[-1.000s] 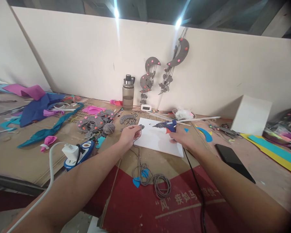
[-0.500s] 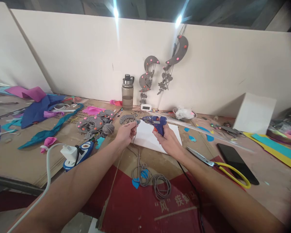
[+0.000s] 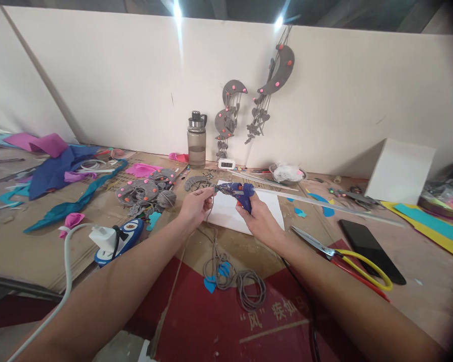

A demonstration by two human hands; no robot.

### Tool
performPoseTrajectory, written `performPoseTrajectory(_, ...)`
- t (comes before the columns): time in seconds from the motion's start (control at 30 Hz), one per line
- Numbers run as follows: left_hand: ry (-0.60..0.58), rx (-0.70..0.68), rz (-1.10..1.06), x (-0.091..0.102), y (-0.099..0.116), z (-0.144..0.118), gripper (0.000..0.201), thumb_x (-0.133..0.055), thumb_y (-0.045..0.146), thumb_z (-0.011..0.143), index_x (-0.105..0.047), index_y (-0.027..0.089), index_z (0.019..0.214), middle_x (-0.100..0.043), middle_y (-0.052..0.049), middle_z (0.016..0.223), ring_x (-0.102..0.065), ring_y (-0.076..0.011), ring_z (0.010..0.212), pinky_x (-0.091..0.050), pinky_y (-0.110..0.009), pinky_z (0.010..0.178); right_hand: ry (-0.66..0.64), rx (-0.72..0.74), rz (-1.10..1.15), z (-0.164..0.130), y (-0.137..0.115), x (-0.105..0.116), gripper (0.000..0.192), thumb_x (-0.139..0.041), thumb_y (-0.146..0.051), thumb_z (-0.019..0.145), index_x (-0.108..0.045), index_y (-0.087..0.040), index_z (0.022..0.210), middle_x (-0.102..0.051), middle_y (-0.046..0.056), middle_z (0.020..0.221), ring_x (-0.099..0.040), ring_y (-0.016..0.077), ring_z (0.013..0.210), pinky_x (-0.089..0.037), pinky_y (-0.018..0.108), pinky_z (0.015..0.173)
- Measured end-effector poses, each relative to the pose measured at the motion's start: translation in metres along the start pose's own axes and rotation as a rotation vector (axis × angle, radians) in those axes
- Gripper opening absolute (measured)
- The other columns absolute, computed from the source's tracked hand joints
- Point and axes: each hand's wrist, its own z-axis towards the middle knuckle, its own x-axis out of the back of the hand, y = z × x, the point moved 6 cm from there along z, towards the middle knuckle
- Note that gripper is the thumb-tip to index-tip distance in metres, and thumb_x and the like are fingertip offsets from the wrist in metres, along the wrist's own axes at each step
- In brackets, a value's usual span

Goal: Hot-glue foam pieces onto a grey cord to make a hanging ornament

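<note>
My right hand (image 3: 258, 218) grips a blue hot glue gun (image 3: 237, 191) with its nozzle pointing left at a small grey piece pinched in my left hand (image 3: 196, 203). From that piece a grey cord (image 3: 226, 271) runs down to a coil with blue heart shapes on the red cardboard. Both hands hover over the near left corner of a white board (image 3: 264, 211). The gun's black cable runs along my right forearm.
Yellow-handled scissors (image 3: 343, 254) and a black phone (image 3: 372, 244) lie to the right. A power strip with a white plug (image 3: 115, 236) sits at the left, grey felt moons (image 3: 143, 191) beyond it. A water bottle (image 3: 196, 141), a small clock (image 3: 226, 164) and hanging grey mobiles (image 3: 272, 80) stand by the wall.
My right hand lifted the glue gun off the white board and brought it left until its nozzle met the piece in my left hand. The scissors came into view.
</note>
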Motion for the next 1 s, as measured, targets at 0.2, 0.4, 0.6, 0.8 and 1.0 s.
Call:
performPoseTrajectory(0.2,0.013,-0.054,0.07,-0.0019,0.0032,-0.0017,0.023,-0.079,0.026,0.056,-0.063,0.011,0.064,-0.051,0.003,0.053,-0.042,-0.0037,0.047,-0.031,-0.016,0.044,0.013,-0.023,-0.051,-0.0007,0.0037,-0.0021,0.028,-0.044,-0.029,0.088,-0.047,-0.015,0.112,-0.064,0.012,0.096,-0.057,0.0216,0.084,-0.042,0.032,0.074)
performPoseTrajectory(0.4,0.019,-0.079,0.07,-0.0016,0.0061,-0.0026,0.022,-0.078,0.026,0.057,-0.063,0.011,0.064,-0.052,0.002,0.054,-0.042,-0.0044,0.047,-0.03,-0.017,0.044,-0.012,-0.023,-0.025,-0.0021,0.001,-0.0005,0.029,-0.043,-0.027,0.088,-0.046,-0.015,0.114,-0.064,0.01,0.094,-0.057,0.0206,0.08,-0.043,0.033,0.075)
performPoseTrajectory(0.6,0.006,-0.058,0.095,-0.0039,0.0037,-0.004,0.025,-0.079,0.028,0.055,-0.063,0.011,0.063,-0.051,0.002,0.05,-0.042,-0.0044,0.045,-0.03,-0.017,0.044,0.003,-0.032,-0.051,-0.0018,0.0042,-0.0014,0.031,-0.044,-0.029,0.087,-0.046,-0.015,0.115,-0.064,0.012,0.096,-0.057,0.0227,0.085,-0.043,0.033,0.074)
performPoseTrajectory(0.8,0.024,-0.069,0.066,-0.0023,0.0056,-0.0017,0.024,-0.079,0.027,0.055,-0.063,0.011,0.063,-0.054,0.002,0.053,-0.043,-0.0038,0.045,-0.032,-0.016,0.044,0.007,-0.024,-0.053,-0.0033,0.005,0.0012,0.032,-0.043,-0.028,0.088,-0.046,-0.014,0.116,-0.064,0.012,0.095,-0.057,0.0224,0.083,-0.043,0.034,0.074)
performPoseTrajectory(1.0,0.027,-0.054,0.056,0.0013,0.0061,0.0008,0.026,-0.08,0.028,0.056,-0.061,0.012,0.062,-0.051,0.002,0.051,-0.043,-0.0042,0.045,-0.032,-0.016,0.043,0.035,-0.042,0.089,-0.0043,0.0049,0.0058,0.029,-0.048,-0.03,0.084,-0.046,-0.017,0.11,-0.064,0.009,0.094,-0.058,0.0192,0.079,-0.045,0.034,0.074)
